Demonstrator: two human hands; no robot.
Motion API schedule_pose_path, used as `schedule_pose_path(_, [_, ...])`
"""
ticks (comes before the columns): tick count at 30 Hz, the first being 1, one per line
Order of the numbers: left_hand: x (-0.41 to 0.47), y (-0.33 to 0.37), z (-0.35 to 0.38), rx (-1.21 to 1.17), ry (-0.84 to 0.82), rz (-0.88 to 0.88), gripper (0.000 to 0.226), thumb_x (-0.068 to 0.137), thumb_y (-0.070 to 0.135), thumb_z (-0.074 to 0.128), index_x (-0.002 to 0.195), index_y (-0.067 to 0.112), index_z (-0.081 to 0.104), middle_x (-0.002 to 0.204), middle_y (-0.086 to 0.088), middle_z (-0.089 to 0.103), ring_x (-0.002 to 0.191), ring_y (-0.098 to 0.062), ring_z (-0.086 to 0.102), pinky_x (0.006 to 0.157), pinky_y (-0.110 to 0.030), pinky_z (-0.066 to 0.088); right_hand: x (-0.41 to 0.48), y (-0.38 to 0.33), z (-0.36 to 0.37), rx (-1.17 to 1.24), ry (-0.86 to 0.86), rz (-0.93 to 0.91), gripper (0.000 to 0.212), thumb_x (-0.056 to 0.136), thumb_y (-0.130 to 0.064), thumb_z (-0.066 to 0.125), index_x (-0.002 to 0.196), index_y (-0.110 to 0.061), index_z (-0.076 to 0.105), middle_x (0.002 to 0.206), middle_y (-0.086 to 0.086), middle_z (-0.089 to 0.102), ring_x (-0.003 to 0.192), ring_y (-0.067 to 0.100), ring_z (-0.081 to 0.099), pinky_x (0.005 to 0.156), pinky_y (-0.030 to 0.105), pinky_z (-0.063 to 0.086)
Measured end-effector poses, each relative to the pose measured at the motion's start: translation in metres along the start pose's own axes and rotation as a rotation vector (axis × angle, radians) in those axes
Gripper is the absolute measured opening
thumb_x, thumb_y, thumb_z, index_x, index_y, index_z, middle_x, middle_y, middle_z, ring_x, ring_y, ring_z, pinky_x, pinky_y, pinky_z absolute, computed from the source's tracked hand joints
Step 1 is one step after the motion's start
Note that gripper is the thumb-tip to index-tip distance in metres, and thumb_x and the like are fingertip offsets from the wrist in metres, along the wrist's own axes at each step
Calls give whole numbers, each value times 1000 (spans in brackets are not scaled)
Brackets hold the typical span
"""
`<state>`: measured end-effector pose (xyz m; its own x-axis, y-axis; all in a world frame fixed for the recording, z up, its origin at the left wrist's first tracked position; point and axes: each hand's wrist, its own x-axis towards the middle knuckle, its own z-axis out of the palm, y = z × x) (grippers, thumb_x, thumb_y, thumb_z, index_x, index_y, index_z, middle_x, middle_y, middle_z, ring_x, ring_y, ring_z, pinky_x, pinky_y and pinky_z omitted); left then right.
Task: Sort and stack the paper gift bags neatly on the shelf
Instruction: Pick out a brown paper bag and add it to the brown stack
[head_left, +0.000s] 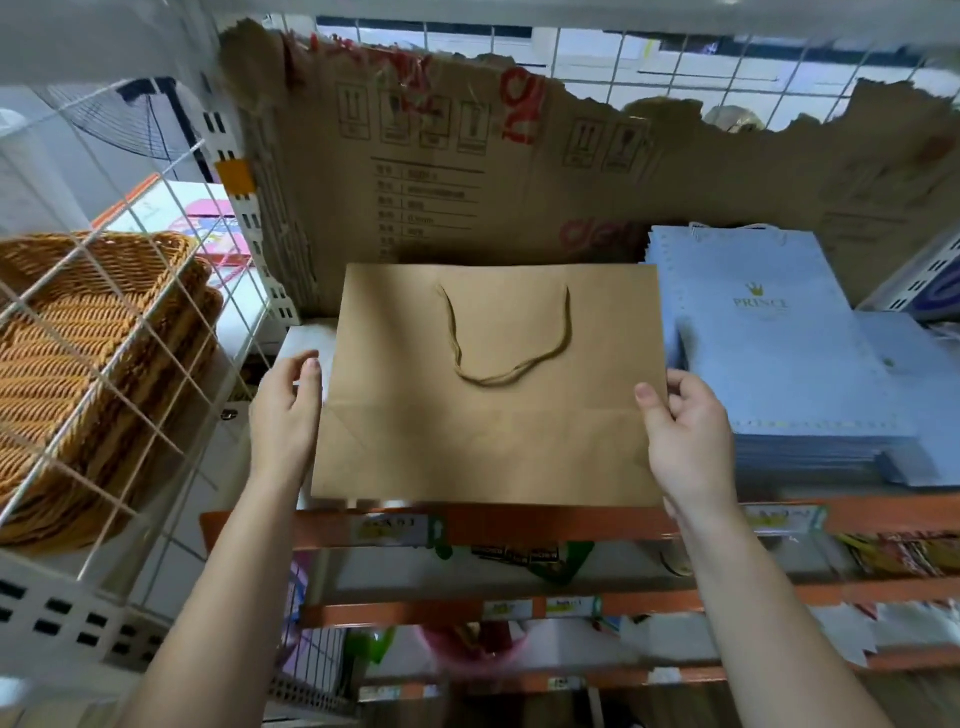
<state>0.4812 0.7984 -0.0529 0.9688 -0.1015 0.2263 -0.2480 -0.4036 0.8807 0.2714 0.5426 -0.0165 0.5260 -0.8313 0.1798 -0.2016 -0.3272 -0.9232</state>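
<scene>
Head view. Brown paper bag (488, 395), flat on the shelf (545, 522), twine handle up. Right hand (688, 441): grip closed on the bag's right edge, thumb on top. Left hand (285, 415): fingers open at the left edge, contact uncertain. Right of that grip: stack of blue bags (779, 353). Far left: nested wicker baskets (88, 364), apparently empty.

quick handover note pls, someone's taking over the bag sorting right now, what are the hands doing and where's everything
Left hand: open, fingertips at the left edge of the brown paper bag.
Right hand: gripping the bag's right edge.
The brown bag lies flat on the shelf, handle up, its front edge at the shelf lip.
Done: blue bag stack sits to its right, front bags slightly fanned.
Left: square up the brown bag, tidy the blue stack.
</scene>
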Motion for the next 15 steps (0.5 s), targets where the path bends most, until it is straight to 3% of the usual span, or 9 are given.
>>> schedule_pose_path(2, [-17,-13,-7,-29,21,35,30,102,27,39,116,14,62,110,1,64,104,-18,58,87,-38,45,17,-10,13,5,-19,-16,28,97,-25,55,122,-11,54,85,3,68,73,15,61,68,24,48])
schedule_pose_path(4, [-31,-20,-10,-90,41,9,26,102,28,37,107,22,61,106,-2,64,99,-19,59,82,-36,49,35,-17,28,53,-39,-8,24,98,-21,54,120,-12,54,93,1,70,84,14,64,78,29,51])
schedule_pose_path(10, [-43,-26,-10,-109,43,-16,32,104,30,33,123,20,57,112,-3,61,105,-14,60,85,-38,55,81,-22,55,-5,-106,24,34,97,-21,56,129,-11,53,119,7,65,105,21,63,89,34,51])
schedule_pose_path(12, [-42,-29,-8,-41,55,17,39,101,39,31,125,20,55,109,-1,62,101,-13,60,87,-46,54,89,-21,56,-85,-157,43,55,88,-26,68,137,-17,45,124,5,61,109,22,61,93,43,53])
schedule_pose_path(15, [-40,-30,-8,15,56,35,49,97,48,25,128,20,52,115,-3,63,108,-22,59,94,-51,48,94,-20,54,-204,-249,63,94,69,-21,85,145,-20,31,131,7,54,117,24,55,98,44,48])
